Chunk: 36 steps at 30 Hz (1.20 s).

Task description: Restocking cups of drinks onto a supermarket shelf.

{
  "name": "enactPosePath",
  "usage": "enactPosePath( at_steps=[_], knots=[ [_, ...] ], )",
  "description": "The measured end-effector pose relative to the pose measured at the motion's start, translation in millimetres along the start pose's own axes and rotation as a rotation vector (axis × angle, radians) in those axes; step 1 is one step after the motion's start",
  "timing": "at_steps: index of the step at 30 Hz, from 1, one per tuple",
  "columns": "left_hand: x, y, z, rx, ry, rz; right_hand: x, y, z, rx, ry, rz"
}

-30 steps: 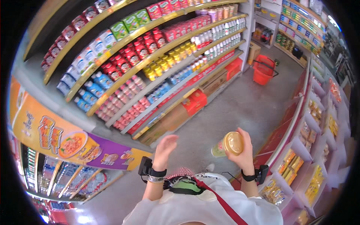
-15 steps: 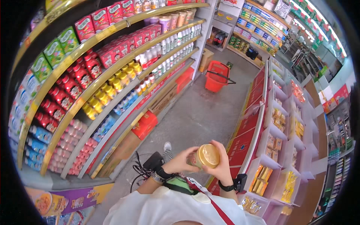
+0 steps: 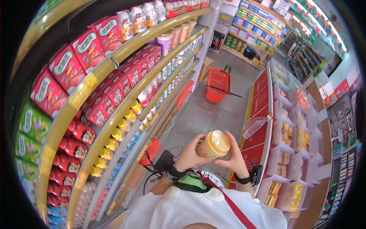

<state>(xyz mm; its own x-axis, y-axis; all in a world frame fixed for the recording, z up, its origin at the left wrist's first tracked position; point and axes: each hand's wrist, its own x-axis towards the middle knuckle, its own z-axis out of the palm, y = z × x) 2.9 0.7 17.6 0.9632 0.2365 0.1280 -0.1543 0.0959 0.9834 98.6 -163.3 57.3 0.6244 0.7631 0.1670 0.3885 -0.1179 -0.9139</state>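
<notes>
I hold a tan cup (image 3: 213, 145) with a domed beige lid in front of my chest, gripped from both sides. My left hand (image 3: 189, 154) wraps its left side, and my right hand (image 3: 233, 158) cups its right side and bottom. Both wrists wear black bands. To my left, close by, runs a curved shelf unit (image 3: 95, 76) packed with red boxes, yellow cans and bottles.
A red shopping basket (image 3: 218, 84) stands on the grey floor ahead in the aisle. On my right is a red display rack (image 3: 282, 126) with clear bins of packets. More stocked shelves (image 3: 259, 28) line the far end.
My left hand came onto the cup, so both hands hold it. My view swung toward the left shelves, which are much closer, and the basket sits nearer.
</notes>
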Motion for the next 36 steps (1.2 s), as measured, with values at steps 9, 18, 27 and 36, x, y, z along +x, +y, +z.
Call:
enactPosePath(
  at_steps=[9, 18, 27, 36],
  knots=[
    [74.5, -21.4, -29.7, -0.287, 0.032, -0.087, 100.1, 43.7, 7.6, 0.204, 0.149, -0.054],
    [188.1, -58.5, -73.5, -0.063, 0.41, -0.128, 278.1, 125.9, -77.7, 0.505, 0.182, -0.121],
    [383.8, -43.3, -86.3, -0.22, 0.471, -0.137, 546.4, 180.3, -158.1, 0.63, 0.269, -0.437],
    [475.3, -7.1, -96.2, 0.069, 0.738, 0.046, 728.1, 178.3, -146.7, 0.582, 0.155, -0.793]
  ],
)
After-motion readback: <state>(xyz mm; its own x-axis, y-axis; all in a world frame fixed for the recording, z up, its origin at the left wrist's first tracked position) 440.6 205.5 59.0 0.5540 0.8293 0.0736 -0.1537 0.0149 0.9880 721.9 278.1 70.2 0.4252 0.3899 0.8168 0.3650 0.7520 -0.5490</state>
